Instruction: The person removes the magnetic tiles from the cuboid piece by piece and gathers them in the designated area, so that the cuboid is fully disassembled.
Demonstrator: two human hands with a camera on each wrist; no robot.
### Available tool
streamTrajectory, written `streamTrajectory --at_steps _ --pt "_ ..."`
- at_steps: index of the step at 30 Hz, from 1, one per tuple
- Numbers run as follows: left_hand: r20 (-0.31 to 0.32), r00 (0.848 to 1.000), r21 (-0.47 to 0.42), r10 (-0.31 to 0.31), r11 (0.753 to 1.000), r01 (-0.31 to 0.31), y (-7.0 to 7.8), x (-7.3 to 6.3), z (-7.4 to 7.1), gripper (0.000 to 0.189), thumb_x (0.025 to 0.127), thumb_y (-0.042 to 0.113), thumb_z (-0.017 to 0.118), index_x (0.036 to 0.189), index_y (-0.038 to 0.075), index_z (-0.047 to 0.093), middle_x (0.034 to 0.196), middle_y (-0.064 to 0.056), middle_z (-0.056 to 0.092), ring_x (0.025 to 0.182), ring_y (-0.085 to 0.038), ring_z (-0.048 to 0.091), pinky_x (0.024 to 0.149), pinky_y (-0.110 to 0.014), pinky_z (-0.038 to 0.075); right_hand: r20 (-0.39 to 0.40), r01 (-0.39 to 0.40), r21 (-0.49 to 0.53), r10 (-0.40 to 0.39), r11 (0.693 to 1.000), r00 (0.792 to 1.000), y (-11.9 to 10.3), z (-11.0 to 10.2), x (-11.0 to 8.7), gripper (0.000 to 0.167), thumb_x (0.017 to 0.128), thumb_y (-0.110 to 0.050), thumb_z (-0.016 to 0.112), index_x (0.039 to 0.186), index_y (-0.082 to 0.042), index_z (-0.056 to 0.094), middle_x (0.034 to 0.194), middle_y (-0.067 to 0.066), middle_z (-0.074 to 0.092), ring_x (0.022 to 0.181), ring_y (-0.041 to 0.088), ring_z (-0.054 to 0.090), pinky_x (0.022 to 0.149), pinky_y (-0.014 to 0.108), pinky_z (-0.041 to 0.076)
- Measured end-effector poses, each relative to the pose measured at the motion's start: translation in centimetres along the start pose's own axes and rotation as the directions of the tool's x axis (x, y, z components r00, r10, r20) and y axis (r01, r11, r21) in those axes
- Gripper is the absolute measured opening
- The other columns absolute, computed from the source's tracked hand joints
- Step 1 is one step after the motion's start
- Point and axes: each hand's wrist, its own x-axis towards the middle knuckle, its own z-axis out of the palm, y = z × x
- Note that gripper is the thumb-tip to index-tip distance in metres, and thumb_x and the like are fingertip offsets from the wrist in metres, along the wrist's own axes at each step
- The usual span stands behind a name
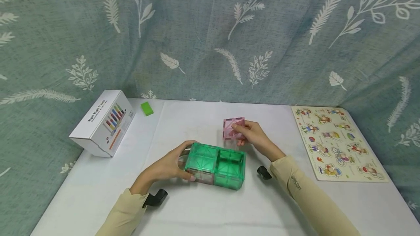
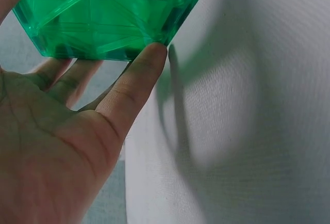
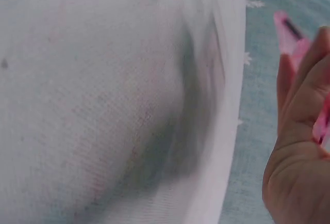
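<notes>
A box built of translucent green magnetic tiles (image 1: 229, 180) stands on the white table. Its left half has a green top, its right half looks open above, and one front panel is pinkish. My left hand (image 1: 168, 165) grips the left end, thumb along the front. In the left wrist view, fingers of this hand (image 2: 56, 136) touch a green wall (image 2: 98, 22). Just behind the box, my right hand (image 1: 257, 139) pinches a pink square magnetic tile (image 1: 228, 125), held apart from the box. The right wrist view shows this hand (image 3: 304, 177) with part of the tile (image 3: 287, 33).
A white box with a picture of colored beads (image 1: 108, 123) sits at the left. Near the back edge lies a small green block (image 1: 147, 109). On the right is a wooden picture board (image 1: 338, 145). A patterned curtain (image 1: 203, 46) hangs behind the table.
</notes>
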Motion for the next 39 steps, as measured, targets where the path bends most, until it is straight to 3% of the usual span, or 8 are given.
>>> streamTrajectory --at_steps 6,9,14,18,30,39 --pt "-0.003 1.000 0.005 0.005 1.000 -0.005 0.0 -0.2 0.1 0.104 0.069 0.017 0.093 0.152 0.030 0.032 0.153 -0.010 0.044 0.149 -0.041 0.032 0.111 -0.057 0.044 -0.013 -0.048 0.126 0.050 0.991 0.999 0.1 -0.7 0.7 0.043 0.104 -0.024 0.056 0.136 0.004 0.053 0.110 0.008 0.068 0.082 0.009 0.074 0.080 0.024 0.061" --pt "-0.003 1.000 -0.002 0.012 1.000 -0.012 -0.1 -0.2 0.2 0.104 0.069 0.016 0.093 0.152 0.029 0.032 0.153 -0.011 0.044 0.148 -0.041 0.033 0.110 -0.056 0.045 0.000 -0.081 0.168 0.082 0.982 0.997 0.3 -1.0 1.2 0.042 0.105 -0.020 0.053 0.138 0.006 0.049 0.115 0.012 0.065 0.090 0.009 0.074 0.085 0.024 0.060" --pt "-0.001 1.000 -0.013 0.016 1.000 -0.016 -0.2 -0.3 0.1 0.104 0.069 0.016 0.093 0.152 0.028 0.031 0.152 -0.011 0.045 0.147 -0.040 0.035 0.109 -0.053 0.047 0.001 -0.113 0.175 0.115 0.978 0.993 0.8 -0.9 2.5 0.035 0.105 -0.020 0.054 0.128 0.006 0.055 0.100 0.006 0.068 0.084 0.008 0.074 0.084 0.024 0.060" --pt "-0.002 1.000 -0.014 0.012 1.000 -0.012 -0.2 -0.4 0.2 0.104 0.069 0.016 0.093 0.152 0.027 0.031 0.152 -0.010 0.045 0.147 -0.039 0.035 0.109 -0.054 0.046 -0.044 -0.128 0.157 0.137 0.979 0.990 1.4 -0.6 3.6 0.030 0.103 -0.022 0.058 0.117 0.004 0.059 0.086 0.001 0.067 0.071 0.005 0.071 0.073 0.019 0.060" --pt "-0.019 0.999 -0.002 0.029 1.000 -0.029 0.0 -0.7 0.2 0.102 0.069 0.016 0.092 0.151 0.029 0.033 0.151 -0.008 0.046 0.146 -0.037 0.036 0.111 -0.056 0.045 -0.156 -0.149 0.000 0.147 0.989 0.977 0.3 -0.5 6.6 0.037 0.098 -0.032 0.066 0.112 0.002 0.067 0.072 -0.002 0.069 0.057 0.005 0.066 0.061 0.022 0.059" --pt "-0.023 1.000 -0.011 0.020 1.000 -0.020 0.0 -0.9 0.3 0.102 0.068 0.015 0.093 0.151 0.029 0.034 0.152 -0.008 0.045 0.147 -0.037 0.034 0.112 -0.057 0.043 -0.233 -0.145 -0.107 0.117 0.984 0.965 0.3 0.7 7.4 0.037 0.094 -0.041 0.070 0.094 -0.003 0.071 0.063 -0.003 0.067 0.055 0.006 0.064 0.057 0.023 0.058"
